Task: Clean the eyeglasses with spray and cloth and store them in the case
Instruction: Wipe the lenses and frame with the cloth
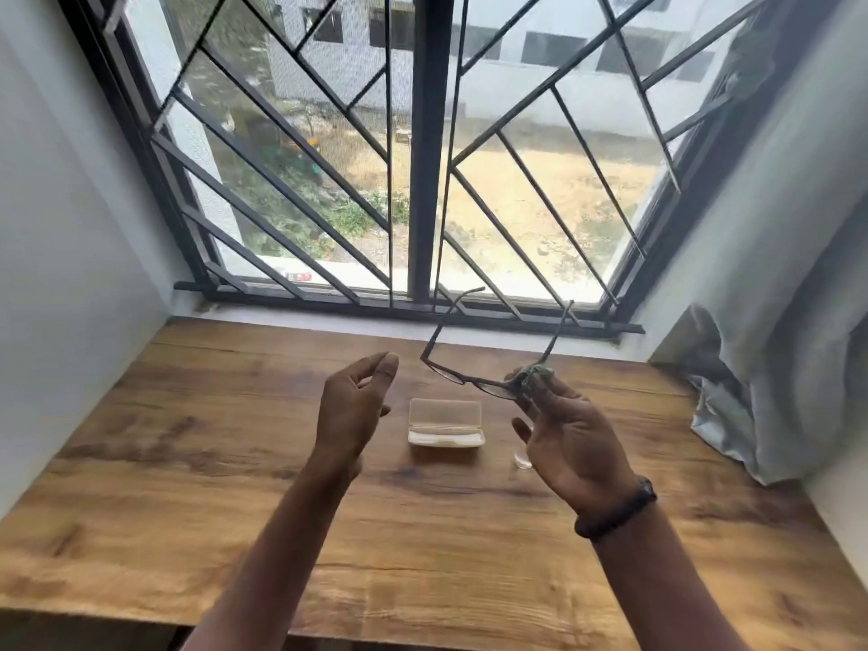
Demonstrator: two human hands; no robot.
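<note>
Dark thin-framed eyeglasses [451,373] hang in the air above the wooden table [188,462], their temples unfolded and pointing toward the window. My right hand [568,439] pinches the right lens end through a small greenish cloth [530,374]. My left hand [357,406] is raised just left of the glasses, fingers loosely curved, holding nothing. A pale translucent case [445,422] lies open on the table below and between the hands. A small clear object [522,460], possibly the spray bottle, shows partly behind my right hand.
A barred window [422,157] stands behind the table, with its sill at the far edge. White walls close in on the left and right. A grey curtain [775,368] bunches onto the table's right end.
</note>
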